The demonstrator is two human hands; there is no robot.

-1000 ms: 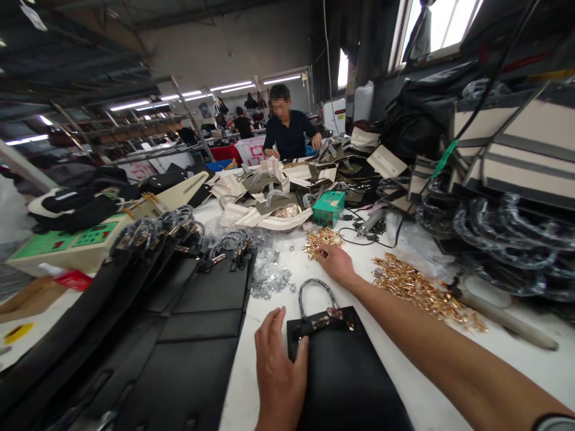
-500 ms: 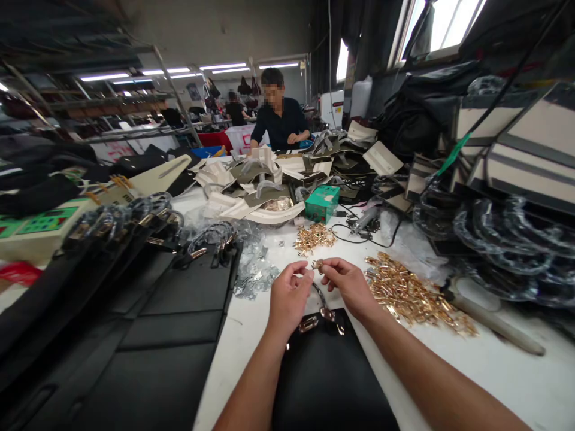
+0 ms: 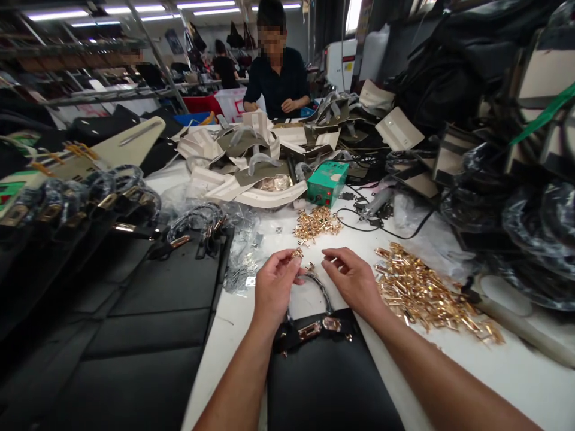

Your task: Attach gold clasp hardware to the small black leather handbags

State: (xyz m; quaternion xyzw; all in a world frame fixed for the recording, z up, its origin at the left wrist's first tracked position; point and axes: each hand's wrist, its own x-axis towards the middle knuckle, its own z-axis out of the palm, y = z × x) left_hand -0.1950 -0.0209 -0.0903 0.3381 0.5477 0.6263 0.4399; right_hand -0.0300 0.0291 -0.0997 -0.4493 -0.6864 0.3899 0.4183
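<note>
My left hand [image 3: 275, 286] pinches a small gold-coloured metal fitting [image 3: 297, 254] between thumb and fingers. Off to its right, my right hand [image 3: 353, 278] has its fingers apart and holds nothing. Between the hands shows another small gold piece [image 3: 310, 267], just above the plastic-wrapped handle [image 3: 324, 291] of a black bag panel [image 3: 326, 380]. That panel lies in front of me between my forearms, with a shiny gold buckle plate [image 3: 309, 331] near the foot of the handle. My left wrist partly hides the handle's left side.
Gold fittings lie in a small pile [image 3: 317, 223] ahead and a larger heap [image 3: 417, 290] at right. Black bag panels [image 3: 157, 329] with wrapped handles are stacked at left. A green box [image 3: 327, 182] stands behind, near beige pieces [image 3: 269, 194]. A co-worker [image 3: 278, 78] is across the table.
The gold fitting has passed from my right fingers into my left hand. My right hand has opened and drawn back rightward. The view has tilted downward.
</note>
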